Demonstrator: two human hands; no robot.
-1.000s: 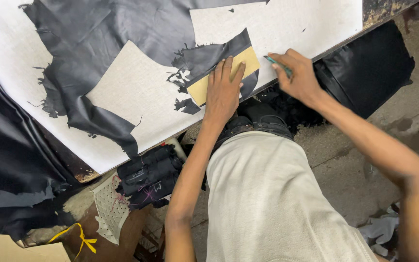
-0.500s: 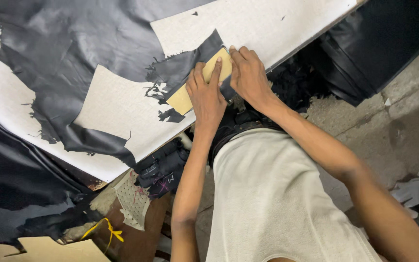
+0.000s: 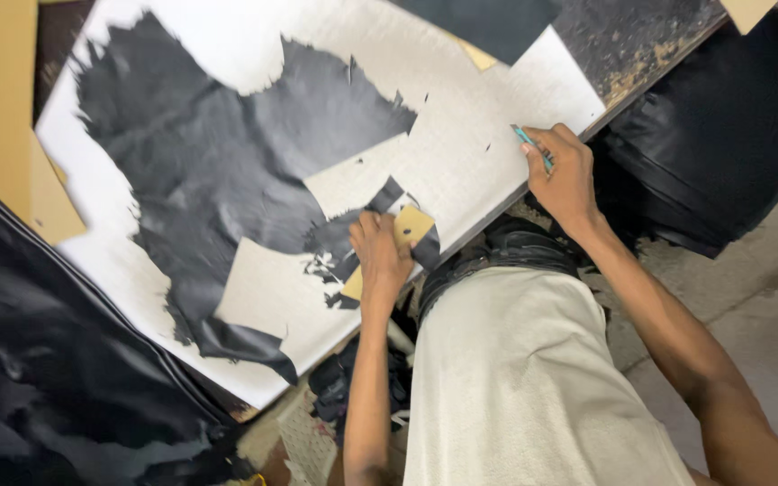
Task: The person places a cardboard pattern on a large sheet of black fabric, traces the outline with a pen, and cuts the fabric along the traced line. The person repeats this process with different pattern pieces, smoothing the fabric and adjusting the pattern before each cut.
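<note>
A tan card (image 3: 410, 236) is pinned flat on black leather (image 3: 218, 171) at the counter's (image 3: 461, 153) near edge by the left hand (image 3: 380, 256), fingers pressed together; a teal knife (image 3: 528, 140) is pinched in the right hand (image 3: 565, 175), apart.

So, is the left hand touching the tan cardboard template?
Touching: the head view shows the left hand pressed flat on the tan cardboard template, covering its middle.

Single head-worn view, looking steeply down.
Camera sits above the person's own torso, facing the white cutting board (image 3: 461, 153) at arm's reach (board runs diagonally across frame); floor visible at right edge. No second view.
</note>
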